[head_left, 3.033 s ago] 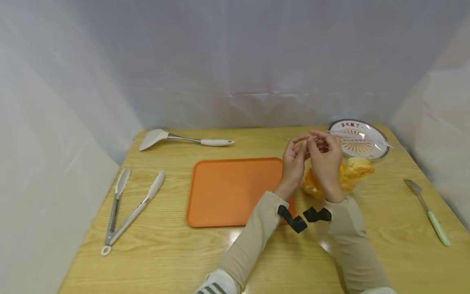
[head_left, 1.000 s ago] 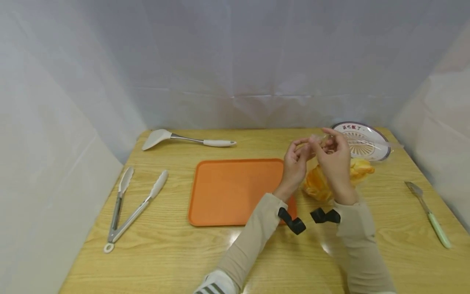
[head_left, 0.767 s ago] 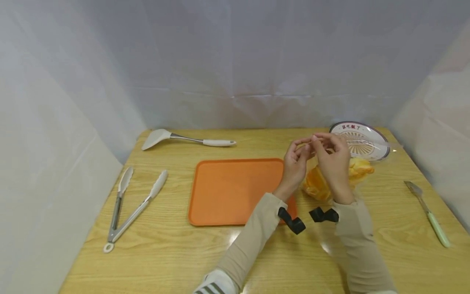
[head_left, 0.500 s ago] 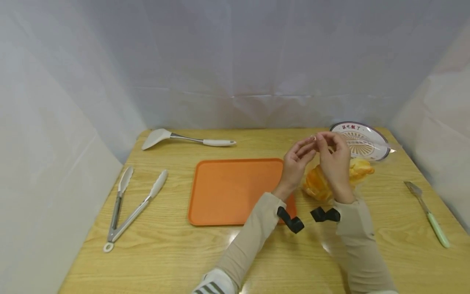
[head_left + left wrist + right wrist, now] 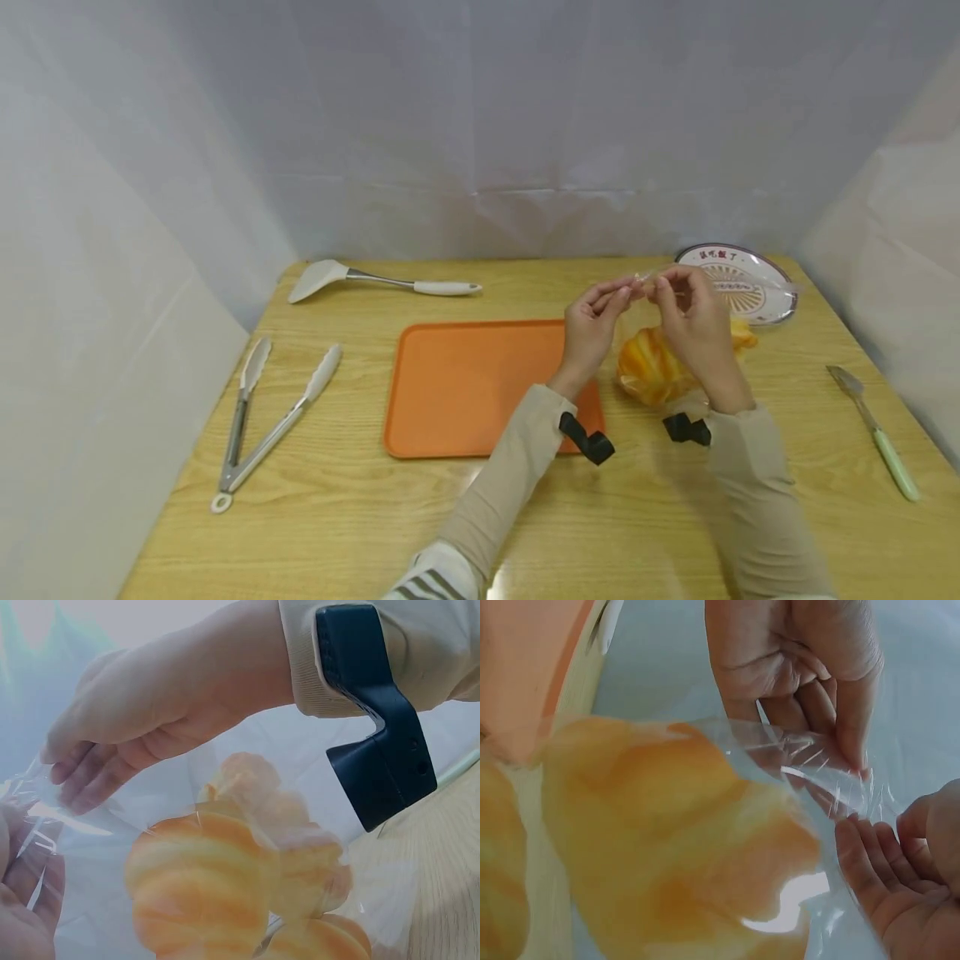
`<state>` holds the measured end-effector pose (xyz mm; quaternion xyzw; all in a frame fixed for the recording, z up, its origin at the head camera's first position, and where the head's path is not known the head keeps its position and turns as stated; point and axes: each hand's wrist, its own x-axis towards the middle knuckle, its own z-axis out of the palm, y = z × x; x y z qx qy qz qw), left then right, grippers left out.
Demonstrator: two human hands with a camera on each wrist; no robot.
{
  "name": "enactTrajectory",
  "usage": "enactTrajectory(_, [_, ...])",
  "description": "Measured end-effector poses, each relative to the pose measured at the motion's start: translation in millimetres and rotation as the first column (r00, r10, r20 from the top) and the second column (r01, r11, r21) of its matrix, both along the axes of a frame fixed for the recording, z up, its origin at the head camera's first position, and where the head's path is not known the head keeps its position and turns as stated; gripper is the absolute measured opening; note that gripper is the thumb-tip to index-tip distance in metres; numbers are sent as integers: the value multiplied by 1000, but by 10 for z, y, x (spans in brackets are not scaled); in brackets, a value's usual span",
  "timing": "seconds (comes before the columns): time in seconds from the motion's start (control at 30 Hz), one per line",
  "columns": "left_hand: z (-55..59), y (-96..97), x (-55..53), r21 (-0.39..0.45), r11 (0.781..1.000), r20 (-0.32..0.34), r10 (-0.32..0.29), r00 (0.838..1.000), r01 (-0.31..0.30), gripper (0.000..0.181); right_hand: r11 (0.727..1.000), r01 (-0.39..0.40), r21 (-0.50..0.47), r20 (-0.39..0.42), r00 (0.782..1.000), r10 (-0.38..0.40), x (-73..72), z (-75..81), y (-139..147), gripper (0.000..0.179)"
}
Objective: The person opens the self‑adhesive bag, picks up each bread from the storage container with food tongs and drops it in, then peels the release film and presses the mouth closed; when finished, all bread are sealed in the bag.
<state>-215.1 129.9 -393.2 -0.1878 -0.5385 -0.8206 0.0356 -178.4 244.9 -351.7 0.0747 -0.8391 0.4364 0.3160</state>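
Note:
A clear plastic bag (image 5: 832, 784) holds golden-brown bread (image 5: 651, 365) beside the orange tray (image 5: 480, 387). Several rounded pieces of bread (image 5: 202, 889) show through the film in the left wrist view. My left hand (image 5: 588, 329) pinches the gathered top of the bag between thumb and fingers. Just to its right, my right hand (image 5: 701, 333) pinches the same bunched film, its fingertips close to the left ones. Part of the bread is hidden behind the right hand and wrist in the head view.
An oval plate (image 5: 750, 283) with red lettering lies at the back right, partly behind loose film. Right of the hands is a green-handled knife (image 5: 881, 437). To the left lie spread tongs (image 5: 258, 454) and a white spatula (image 5: 442, 288). Pale sheeting encloses the table.
My hands have drawn slightly apart, the left to the left and the right to the right, both still at the bag's top. More of the bread shows between them.

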Motion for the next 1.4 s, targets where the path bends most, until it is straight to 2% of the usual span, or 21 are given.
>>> enactTrajectory(0.1, [-5,5,-5,14,1000,-22,-18,1000,18,28,1000,20,9,-12,1000,-20,-1,-3,58,18])
enactTrajectory(0.27, [-23,13,-10,36,999,-13,-6,1000,6,28,998,59,-17,-67,996,-60,3,-11,183,18])
enactTrajectory(0.37, [-27,17,-11,39,999,-6,-4,1000,4,28,999,26,-21,-77,997,-28,13,-8,248,21])
enactTrajectory(0.5, [-21,18,-9,10,1000,-12,-4,1000,4,29,999,-28,29,-83,996,30,17,0,274,44])
enactTrajectory(0.7, [-10,24,12,-50,998,-20,21,1000,-22,28,989,11,150,-130,992,9,-47,37,200,70])
enactTrajectory(0.77, [-5,33,20,-50,998,-19,27,999,-28,27,987,12,160,-137,990,10,-78,84,155,62])
enactTrajectory(0.83, [-2,43,28,-34,999,-23,18,1000,-19,27,987,17,160,-157,988,8,-102,142,114,45])
enactTrajectory(0.9, [-6,51,31,-9,1000,-30,-3,1000,3,28,988,21,152,-180,984,7,-108,190,86,28])
enactTrajectory(0.97, [-12,52,32,23,999,-34,-24,999,24,28,989,26,148,-194,981,3,-95,221,79,18])
enactTrajectory(1.23, [-53,30,-12,34,999,-29,32,999,-31,27,980,14,198,-186,982,23,-16,253,232,13])
enactTrajectory(1.4, [-45,14,-24,54,998,-36,32,999,-30,27,972,18,233,-177,984,24,10,235,394,12])
